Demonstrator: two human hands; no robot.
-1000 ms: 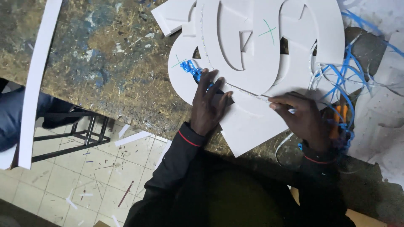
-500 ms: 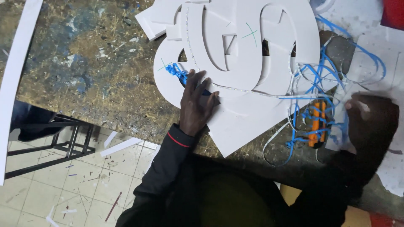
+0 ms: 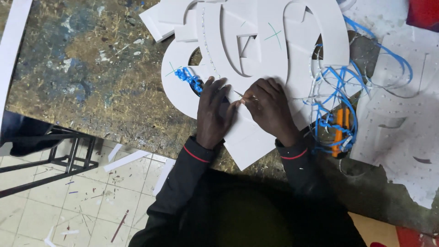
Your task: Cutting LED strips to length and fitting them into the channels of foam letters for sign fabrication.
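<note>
Stacked white foam-board cut-outs with curved openings lie on a paint-stained workbench. My left hand lies flat on the lowest white sheet, its fingers spread beside a small tangle of blue strip. Close beside it, my right hand rests on the same sheet. Its thumb and forefinger pinch a thin white strip at the edge of a curved cut-out, where the fingertips of both hands nearly touch. I cannot make out what the strip is.
A loose tangle of blue strips and an orange utility knife lie right of my right hand. Perforated white sheet scraps cover the bench's right side. A long white strip runs along the left edge. Below are a tiled floor and a black metal frame.
My right hand came back from the far right, past the orange knife, to the sheet beside my left hand. The left hand stayed pressed on the board.
</note>
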